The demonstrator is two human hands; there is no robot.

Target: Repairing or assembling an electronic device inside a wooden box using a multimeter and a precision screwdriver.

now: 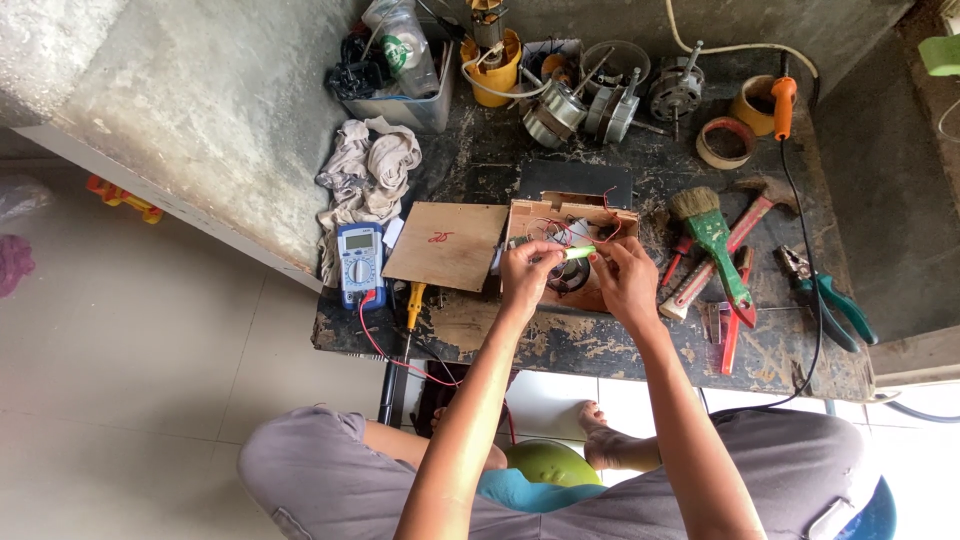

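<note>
My left hand [527,272] and my right hand [626,280] meet over an open wooden box [530,216] with thin red and white wires inside. Between their fingertips they hold a small light green cylindrical part [578,253], the left hand at its left end and the right hand at its right end. The box's flat wooden lid [447,245] lies open to the left. A blue multimeter [360,264] with a red lead lies further left on the workbench [560,340].
A green-handled paintbrush [713,240], a red-handled hammer [735,235], red pliers [738,305] and green pliers [828,300] lie to the right. Several electric motors [600,95], a yellow pot [493,65] and a plastic bin [400,100] stand at the back. A rag [365,170] lies at the left.
</note>
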